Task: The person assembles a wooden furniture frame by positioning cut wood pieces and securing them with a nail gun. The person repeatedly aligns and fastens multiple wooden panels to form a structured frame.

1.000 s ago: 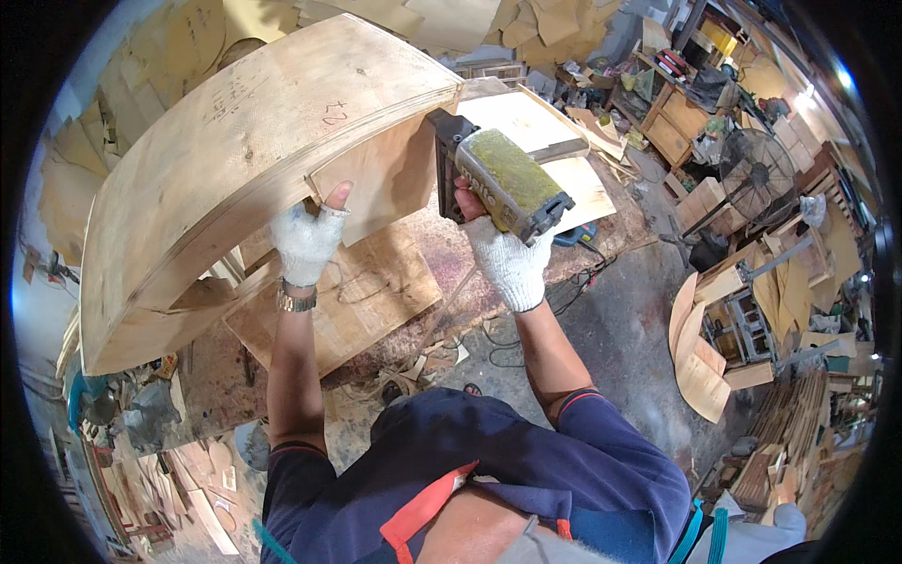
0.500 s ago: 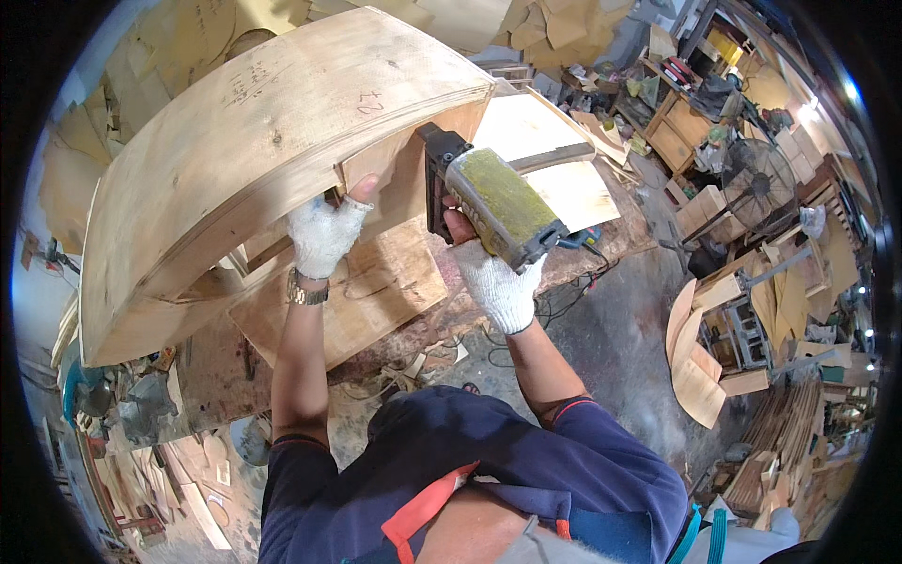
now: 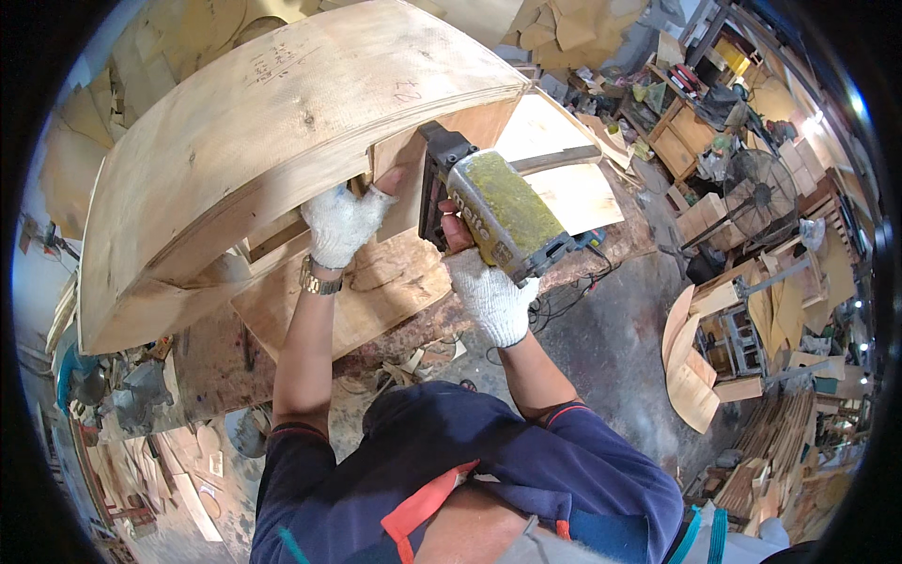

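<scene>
Two hands in view, each in one white glove with bare digits showing. Left hand (image 3: pixel 343 226): at the lower edge of one large curved plywood piece (image 3: pixel 310 113), thumb apart from the palm and lying against its inner panel (image 3: pixel 399 162); the other fingers are hidden by the wood, so cannot tell how tightly they close. One metal wristwatch (image 3: pixel 321 278) on the wrist just below that hand. Right hand (image 3: pixel 489 291): wrapped round one nail gun (image 3: pixel 507 202), yellow-green on its upper face; its dark nose lies ahead of the hand and to the left, by the inner panel; contact cannot be told. Curved piece spreads above and left of the left hand, tilted, one open hollow showing under its arc. Below and right of the left hand, one flat plywood board (image 3: pixel 395 287) on one stained desk (image 3: pixel 211 376). Beyond the right hand, to its upper right, one dark strip (image 3: pixel 559 158) across pale sheet material (image 3: pixel 575 193). One blue tool (image 3: pixel 590 240) close by, right of that hand. Farther right: one black fan (image 3: pixel 759 193); nearer the person, at least two bent plywood pieces (image 3: pixel 691 395).
</scene>
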### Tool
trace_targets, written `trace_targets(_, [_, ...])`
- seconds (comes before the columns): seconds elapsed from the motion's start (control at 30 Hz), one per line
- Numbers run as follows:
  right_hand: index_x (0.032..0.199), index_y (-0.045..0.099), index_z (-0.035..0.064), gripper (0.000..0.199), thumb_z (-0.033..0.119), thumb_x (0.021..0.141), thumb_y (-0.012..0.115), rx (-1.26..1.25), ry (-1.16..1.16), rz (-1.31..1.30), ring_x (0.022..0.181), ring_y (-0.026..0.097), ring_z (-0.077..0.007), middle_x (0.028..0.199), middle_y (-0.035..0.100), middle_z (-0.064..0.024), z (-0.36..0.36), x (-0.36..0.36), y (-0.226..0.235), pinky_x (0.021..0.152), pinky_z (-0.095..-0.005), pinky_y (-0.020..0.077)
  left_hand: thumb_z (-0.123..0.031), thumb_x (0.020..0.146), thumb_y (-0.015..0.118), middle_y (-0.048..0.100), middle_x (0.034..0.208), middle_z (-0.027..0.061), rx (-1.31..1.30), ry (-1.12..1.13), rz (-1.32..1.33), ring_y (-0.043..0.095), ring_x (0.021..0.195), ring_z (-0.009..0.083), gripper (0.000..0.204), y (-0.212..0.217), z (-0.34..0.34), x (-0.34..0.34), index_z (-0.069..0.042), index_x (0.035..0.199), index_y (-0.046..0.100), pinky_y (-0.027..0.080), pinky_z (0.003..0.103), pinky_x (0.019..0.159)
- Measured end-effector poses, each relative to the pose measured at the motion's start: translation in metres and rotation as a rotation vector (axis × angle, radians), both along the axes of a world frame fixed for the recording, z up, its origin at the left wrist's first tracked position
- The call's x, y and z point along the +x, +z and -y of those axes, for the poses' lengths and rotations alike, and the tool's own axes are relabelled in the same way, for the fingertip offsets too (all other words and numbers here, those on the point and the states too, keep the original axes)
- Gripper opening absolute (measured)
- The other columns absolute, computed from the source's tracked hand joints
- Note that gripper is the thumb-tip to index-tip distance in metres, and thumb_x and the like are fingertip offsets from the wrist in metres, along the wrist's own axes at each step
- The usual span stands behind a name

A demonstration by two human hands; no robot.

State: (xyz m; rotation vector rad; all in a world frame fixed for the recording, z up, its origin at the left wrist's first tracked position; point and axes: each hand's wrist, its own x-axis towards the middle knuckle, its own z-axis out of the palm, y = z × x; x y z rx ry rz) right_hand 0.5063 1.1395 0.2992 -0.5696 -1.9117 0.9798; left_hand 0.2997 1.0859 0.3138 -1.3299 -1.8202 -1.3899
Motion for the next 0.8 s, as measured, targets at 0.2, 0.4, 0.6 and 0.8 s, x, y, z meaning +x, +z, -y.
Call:
trace_targets(0.2, [0.13,0.057,0.0028,0.037,0.015,0.097,0.068,-0.127,0.069,-0.102,0.117,0.063,-0.0201,0.127,0.064,-0.0113,0.013,-0.003,-0.006,0.099,-0.0343,0.0516,-0.045,0.077,0.086,0.074,0.1,0.0174,-0.119,0.065,-0.009,0.071,0.089,0.0352,0.056,-0.002,0.002,-0.004,-0.003,0.112,0.071,0.056,0.044,0.076])
trace_targets(0.4, [0.15,0.037,0.0051,0.071,0.026,0.091,0.071,-0.481,0.437,-0.339,0.132,0.055,-0.0271,0.147,0.05,-0.0175,0.028,-0.005,-0.003,0.106,-0.0418,0.0512,-0.026,0.08,0.08,0.073,0.109,0.0177,-0.133,-0.12,0.147,0.07,0.1,0.0324,0.048,0.004,0.005,0.001,-0.004,0.121,0.069,0.055,0.043,0.086])
trace_targets(0.6, [0.143,0.047,0.004,0.065,0.018,0.087,0.076,-0.125,0.26,-0.098,0.126,0.061,-0.0208,0.133,0.064,-0.0117,0.036,0.0,0.015,0.103,-0.0348,0.05,-0.045,0.08,0.083,0.074,0.108,0.0181,0.049,-0.309,0.179,0.071,0.1,0.0332,0.058,-0.016,-0.002,-0.01,-0.007,0.121,0.07,0.055,0.043,0.084])
trace_targets(0.8, [0.138,0.053,0.0047,0.056,0.023,0.09,0.074,-0.431,0.074,-0.013,0.119,0.063,-0.0198,0.131,0.065,-0.0095,0.046,0.005,0.013,0.099,-0.0337,0.0503,-0.027,0.087,0.077,0.065,0.123,0.0197,-0.288,-0.234,0.341,0.062,0.114,0.0332,0.057,-0.007,0.006,-0.005,0.003,0.132,0.058,0.05,0.044,0.097])
